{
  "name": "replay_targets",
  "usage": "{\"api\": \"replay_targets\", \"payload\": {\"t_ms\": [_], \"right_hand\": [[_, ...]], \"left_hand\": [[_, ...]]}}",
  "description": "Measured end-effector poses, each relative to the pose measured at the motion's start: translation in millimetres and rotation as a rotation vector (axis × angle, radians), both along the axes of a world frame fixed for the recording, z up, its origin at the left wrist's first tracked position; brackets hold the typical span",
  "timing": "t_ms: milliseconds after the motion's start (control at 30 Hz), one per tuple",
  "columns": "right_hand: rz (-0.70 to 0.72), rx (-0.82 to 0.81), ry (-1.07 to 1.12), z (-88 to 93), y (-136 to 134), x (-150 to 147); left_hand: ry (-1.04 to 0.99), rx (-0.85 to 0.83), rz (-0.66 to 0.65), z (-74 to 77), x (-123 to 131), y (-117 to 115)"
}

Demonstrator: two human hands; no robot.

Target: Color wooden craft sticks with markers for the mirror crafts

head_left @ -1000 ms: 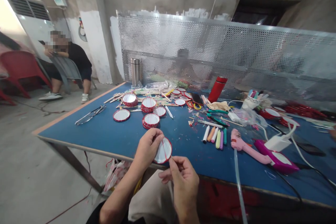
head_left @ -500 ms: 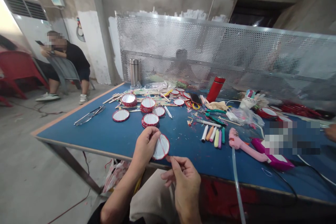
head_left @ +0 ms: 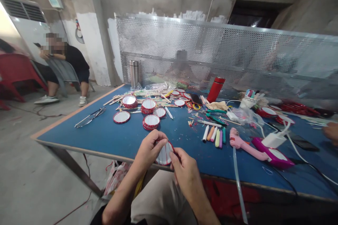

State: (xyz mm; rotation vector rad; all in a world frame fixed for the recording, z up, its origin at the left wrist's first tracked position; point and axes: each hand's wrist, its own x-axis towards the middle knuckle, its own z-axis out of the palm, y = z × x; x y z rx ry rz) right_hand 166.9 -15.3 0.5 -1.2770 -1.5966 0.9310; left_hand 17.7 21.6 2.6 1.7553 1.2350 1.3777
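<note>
My left hand (head_left: 149, 148) is closed on the left rim of a small round red-edged white disc (head_left: 164, 154), held upright just over the near edge of the blue table (head_left: 105, 137). My right hand (head_left: 185, 168) grips the disc's right edge with thumb and fingers. A thin red thread crosses the disc's white face. Several similar red-rimmed discs (head_left: 151, 121) lie on the table beyond my hands.
Coloured markers (head_left: 215, 136), a pink glue gun (head_left: 241, 143), a purple tool (head_left: 271, 154) with white cables, a red bottle (head_left: 215, 90) and a steel flask (head_left: 134, 73) are on the table. A perforated metal screen (head_left: 211, 52) stands behind. A person sits on a chair (head_left: 63, 70) at left.
My right hand rose from below the disc and closed on its right edge. The disc tilted a little more upright and the view shifted slightly.
</note>
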Motion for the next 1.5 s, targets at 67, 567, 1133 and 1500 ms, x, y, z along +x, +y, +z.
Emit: {"api": "replay_targets", "payload": {"t_ms": [67,567,1133,1500], "right_hand": [[0.020,-0.065,0.022,0.0,1.0,-0.1],[0.045,-0.180,0.275,2.2,-3.0,2.4],[-0.042,-0.141,0.200,13.9,40.8,0.3],[-0.166,-0.098,0.212,15.9,84.7,-7.7]], "left_hand": [[-0.047,-0.033,-0.041,-0.7,-0.1,-1.0],[-0.032,-0.089,-0.088,5.7,-2.1,-4.1],[0.004,0.168,0.472,-29.6,6.7,-19.6],[0.722,0.452,0.506,-31.2,13.8,-25.7]]}}
